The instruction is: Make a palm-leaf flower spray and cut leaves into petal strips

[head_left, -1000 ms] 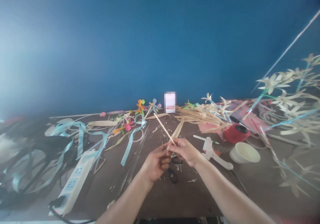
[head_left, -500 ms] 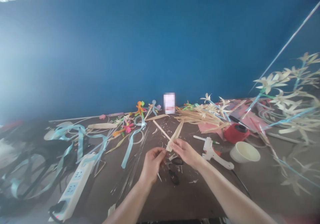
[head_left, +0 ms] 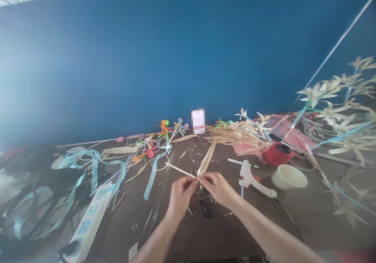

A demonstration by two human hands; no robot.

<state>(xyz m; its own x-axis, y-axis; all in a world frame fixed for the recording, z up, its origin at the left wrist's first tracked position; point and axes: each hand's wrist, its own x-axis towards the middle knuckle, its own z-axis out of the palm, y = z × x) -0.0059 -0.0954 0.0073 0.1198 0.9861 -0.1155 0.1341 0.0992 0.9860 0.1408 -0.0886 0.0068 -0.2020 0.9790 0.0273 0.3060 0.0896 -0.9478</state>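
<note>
Both hands meet over the middle of the dark table. My left hand (head_left: pixel 181 194) is pinched near the end of a thin pale stick (head_left: pixel 179 170), which points up and to the left. My right hand (head_left: pixel 216 186) has its fingers closed at the lower end of a pale dried leaf strip (head_left: pixel 208 158), right beside the left fingertips. Stick and strip meet at the fingertips, where the exact contact is hidden. Below the hands lie scissors with black handles (head_left: pixel 205 208), partly covered.
A white glue gun (head_left: pixel 253 181), a cream bowl (head_left: pixel 289 177) and a red roll (head_left: pixel 277 154) stand to the right, near pale flowers (head_left: pixel 317 94). Dried strips (head_left: pixel 237 136) lie behind. On the left are blue ribbons (head_left: pixel 94 165) and a power strip (head_left: pixel 89 220).
The stick has swung down to the left and its lower end is now at my left fingertips. Both hands have come closer together, my right hand slightly lower.
</note>
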